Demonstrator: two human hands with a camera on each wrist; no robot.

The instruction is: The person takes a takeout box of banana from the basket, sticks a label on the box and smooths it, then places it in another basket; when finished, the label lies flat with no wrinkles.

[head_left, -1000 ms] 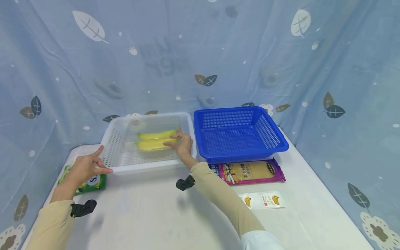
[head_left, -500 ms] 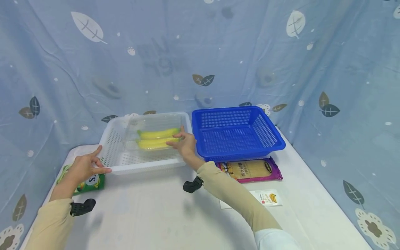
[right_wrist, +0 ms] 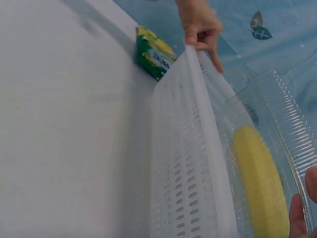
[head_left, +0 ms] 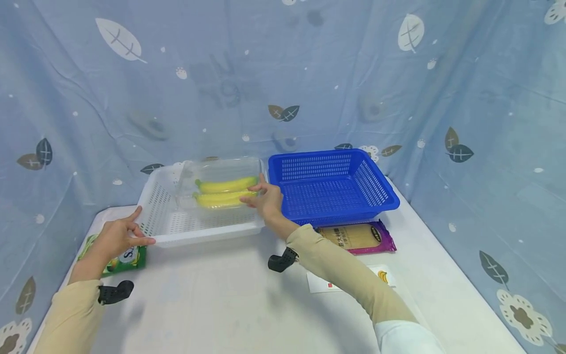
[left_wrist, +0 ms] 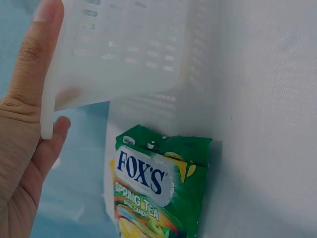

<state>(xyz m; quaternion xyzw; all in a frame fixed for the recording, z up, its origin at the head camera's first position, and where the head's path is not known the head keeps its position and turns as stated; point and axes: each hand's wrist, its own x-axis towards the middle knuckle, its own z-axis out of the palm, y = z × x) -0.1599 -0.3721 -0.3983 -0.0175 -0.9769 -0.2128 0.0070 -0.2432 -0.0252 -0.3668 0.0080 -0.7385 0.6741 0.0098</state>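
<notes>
The left sleeve (head_left: 70,314) and right sleeve (head_left: 349,273) are plain beige, lightly wrinkled; a pale bluish-white outer sleeve (head_left: 409,337) covers the right one's near end. A black left wrist mount (head_left: 116,293) and matching right wrist mount (head_left: 283,260) have rounded ends.

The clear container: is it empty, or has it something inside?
Not empty: in the head view, two long yellow pieces show through the clear container, whose end the right hand grips.

White tabletop (head_left: 199,300). Bears a white basket (head_left: 208,237) at back left, a blue basket (head_left: 336,215) just right of it. Also holds a green candy bag (head_left: 128,260) at left, a purple-edged noodle packet (head_left: 362,238) near the blue basket, and a white banana-printed packet (head_left: 319,283).
</notes>
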